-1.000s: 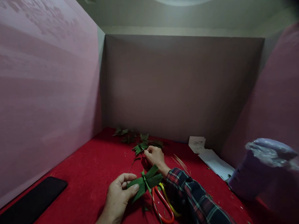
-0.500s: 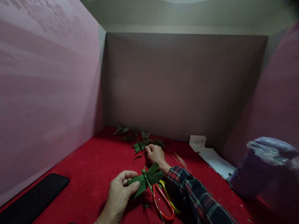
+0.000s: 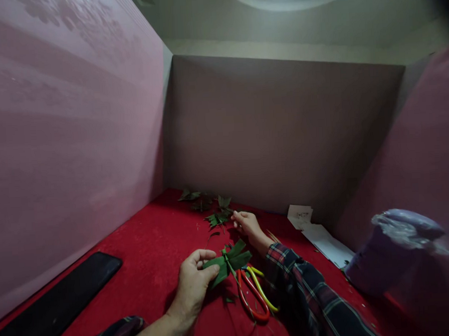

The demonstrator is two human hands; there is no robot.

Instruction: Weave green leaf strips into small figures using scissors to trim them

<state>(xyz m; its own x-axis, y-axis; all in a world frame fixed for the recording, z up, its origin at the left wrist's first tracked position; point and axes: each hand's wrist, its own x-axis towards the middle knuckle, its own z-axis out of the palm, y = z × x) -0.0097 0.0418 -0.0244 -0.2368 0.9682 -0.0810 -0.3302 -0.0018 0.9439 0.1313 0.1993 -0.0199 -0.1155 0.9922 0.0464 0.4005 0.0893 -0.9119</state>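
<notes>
My left hand pinches a bow-like piece of folded green leaf between thumb and fingers. The strips spread out from a knot-like middle, with a thin stem hanging down. Farther back, my right hand has thumb and forefinger pressed together beside the loose green leaves; whatever is between the fingertips is too small to make out. Scissors with one red and one yellow handle loop lie just right of the folded leaf, their blades mostly hidden.
A long black object lies at the left. White papers and a purple container topped with clear plastic are at the right. Thin sticks lie behind my right wrist. Pink panels and a grey back panel enclose the red table cover.
My right hand has shifted a little right, away from the nearest leaf. My left hand keeps its hold on the folded leaf. The whole view has moved slightly.
</notes>
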